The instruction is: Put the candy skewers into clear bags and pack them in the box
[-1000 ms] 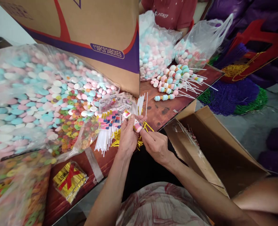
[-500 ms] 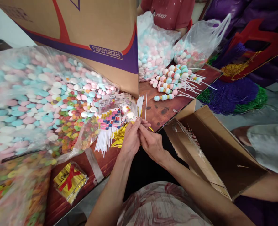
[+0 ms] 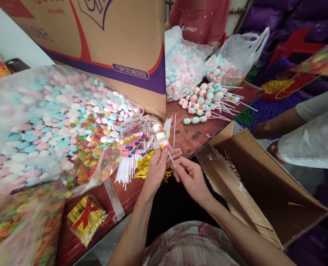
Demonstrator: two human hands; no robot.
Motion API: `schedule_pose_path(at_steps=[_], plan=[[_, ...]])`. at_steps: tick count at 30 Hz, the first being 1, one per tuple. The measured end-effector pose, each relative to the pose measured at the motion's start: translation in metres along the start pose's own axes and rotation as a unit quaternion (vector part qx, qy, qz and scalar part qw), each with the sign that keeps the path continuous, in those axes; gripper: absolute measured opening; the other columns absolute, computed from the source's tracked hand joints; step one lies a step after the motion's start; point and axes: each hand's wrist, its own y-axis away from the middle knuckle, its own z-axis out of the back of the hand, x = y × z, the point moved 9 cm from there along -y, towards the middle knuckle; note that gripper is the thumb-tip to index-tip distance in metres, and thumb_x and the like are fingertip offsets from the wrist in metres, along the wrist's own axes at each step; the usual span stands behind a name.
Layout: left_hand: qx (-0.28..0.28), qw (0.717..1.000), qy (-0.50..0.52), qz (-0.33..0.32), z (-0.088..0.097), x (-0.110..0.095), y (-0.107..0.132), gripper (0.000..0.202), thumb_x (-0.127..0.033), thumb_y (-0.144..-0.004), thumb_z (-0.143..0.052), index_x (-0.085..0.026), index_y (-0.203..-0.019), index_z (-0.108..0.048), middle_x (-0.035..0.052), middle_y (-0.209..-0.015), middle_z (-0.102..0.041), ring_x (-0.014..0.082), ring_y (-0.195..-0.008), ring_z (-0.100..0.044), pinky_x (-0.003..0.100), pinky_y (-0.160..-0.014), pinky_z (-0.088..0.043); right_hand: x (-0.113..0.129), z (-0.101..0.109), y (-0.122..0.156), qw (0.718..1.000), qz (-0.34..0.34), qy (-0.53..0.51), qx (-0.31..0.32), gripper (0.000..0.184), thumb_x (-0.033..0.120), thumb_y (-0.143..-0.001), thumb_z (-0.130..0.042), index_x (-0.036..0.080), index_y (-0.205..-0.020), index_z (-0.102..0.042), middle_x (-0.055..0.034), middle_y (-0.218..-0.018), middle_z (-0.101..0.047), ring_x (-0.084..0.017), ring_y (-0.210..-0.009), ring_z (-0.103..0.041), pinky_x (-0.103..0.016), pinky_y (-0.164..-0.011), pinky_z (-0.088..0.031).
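Note:
A candy skewer (image 3: pixel 160 135) of pale marshmallow pieces, seemingly in a clear wrapper, leans up and away between my hands. My left hand (image 3: pixel 156 169) grips it just under the candy, thumb on top and fingers behind. Lower down, my right hand (image 3: pixel 190 180) pinches the white stick with thumb and forefinger. Close to my left hand lie gold twist ties (image 3: pixel 144 166), a bundle of white sticks (image 3: pixel 123 171) and small printed packets (image 3: pixel 132 145). More white sticks (image 3: pixel 168 127) lie just beyond the held skewer.
A large carton (image 3: pixel 111 44) stands behind the big candy bag (image 3: pixel 33 129). Finished-looking skewers (image 3: pixel 205 96) are piled at the far right of the table. An open cardboard box (image 3: pixel 263 195) sits beside my right arm. A co-worker in a red shirt (image 3: pixel 201 24) is opposite.
The held skewer has come into clearer view, and my right hand has moved down and right along its stick. At the right edge, another person's arm and a candy bag have moved in.

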Motion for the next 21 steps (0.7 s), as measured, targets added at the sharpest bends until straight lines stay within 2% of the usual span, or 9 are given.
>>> schedule_pose_path(at_steps=[2, 6, 11, 14, 17, 19, 21], plan=[[-0.009, 0.999, -0.051, -0.008, 0.003, -0.002, 0.001, 0.031, -0.048, -0.083, -0.066, -0.017, -0.088, -0.067, 0.0099, -0.088, -0.074, 0.0209, -0.08, -0.071, 0.03, -0.076, -0.052, 0.001, 0.003, -0.002, 1.0, 0.008, -0.019, -0.024, 0.025, 0.033, -0.094, -0.052, 0.018, -0.074, -0.057, 0.0055, -0.056, -0.046, -0.01, -0.052, -0.041, -0.023, -0.053, -0.035], [-0.031, 0.986, -0.147, -0.076, 0.009, -0.018, 0.004, 0.026, -0.039, -0.086, -0.064, -0.019, -0.07, -0.064, 0.0023, -0.07, -0.068, 0.0151, -0.064, -0.061, 0.024, -0.065, -0.045, 0.001, 0.003, -0.002, 0.999, 0.012, -0.021, -0.035, 0.025, 0.035, -0.094, -0.053, 0.019, -0.076, -0.057, 0.0057, -0.055, -0.045, -0.01, -0.052, -0.04, -0.024, -0.053, -0.035], [-0.044, 0.952, -0.268, -0.142, 0.011, -0.032, 0.007, 0.033, -0.028, -0.087, -0.061, -0.02, -0.056, -0.051, -0.0035, -0.051, -0.046, 0.0122, -0.05, -0.04, 0.026, -0.056, -0.029, 0.0, 0.001, 0.0, 0.999, 0.011, -0.025, -0.034, 0.028, 0.035, -0.095, -0.052, 0.018, -0.073, -0.055, 0.0051, -0.056, -0.045, -0.01, -0.053, -0.04, -0.023, -0.052, -0.034], [0.003, 0.922, -0.337, -0.191, 0.002, -0.037, 0.012, 0.034, -0.023, -0.084, -0.061, -0.02, -0.054, -0.045, -0.0043, -0.052, -0.039, 0.0113, -0.051, -0.032, 0.028, -0.055, -0.022, 0.006, 0.002, -0.003, 0.999, 0.016, -0.033, -0.031, 0.027, 0.035, -0.095, -0.052, 0.018, -0.073, -0.054, 0.0056, -0.056, -0.043, -0.009, -0.052, -0.039, -0.022, -0.051, -0.033], [0.056, 0.9, -0.386, -0.195, -0.002, -0.035, 0.018, 0.035, -0.026, -0.087, -0.055, -0.019, -0.055, -0.042, -0.0042, -0.054, -0.037, 0.0113, -0.052, -0.032, 0.028, -0.055, -0.023, 0.015, 0.002, -0.007, 0.999, 0.043, 0.006, -0.025, 0.028, 0.033, -0.096, -0.05, 0.019, -0.072, -0.052, 0.0059, -0.057, -0.042, -0.009, -0.052, -0.038, -0.021, -0.05, -0.033], [0.063, 0.911, -0.374, -0.162, 0.005, -0.033, 0.019, 0.03, -0.031, -0.089, -0.054, -0.019, -0.061, -0.049, -0.003, -0.058, -0.045, 0.0123, -0.056, -0.039, 0.027, -0.058, -0.03, 0.023, 0.005, -0.007, 0.993, 0.085, 0.078, -0.04, 0.025, 0.029, -0.097, -0.048, 0.019, -0.074, -0.053, 0.0058, -0.058, -0.043, -0.009, -0.051, -0.038, -0.021, -0.051, -0.034], [0.046, 0.951, -0.284, -0.112, 0.014, -0.031, 0.018, 0.021, -0.038, -0.089, -0.055, -0.019, -0.08, -0.061, 0.0006, -0.073, -0.06, 0.0151, -0.068, -0.053, 0.028, -0.066, -0.039, 0.03, 0.007, -0.005, 0.974, 0.137, 0.168, -0.07, 0.021, 0.025, -0.097, -0.048, 0.019, -0.077, -0.054, 0.0052, -0.059, -0.045, -0.008, -0.05, -0.04, -0.021, -0.052, -0.034]])
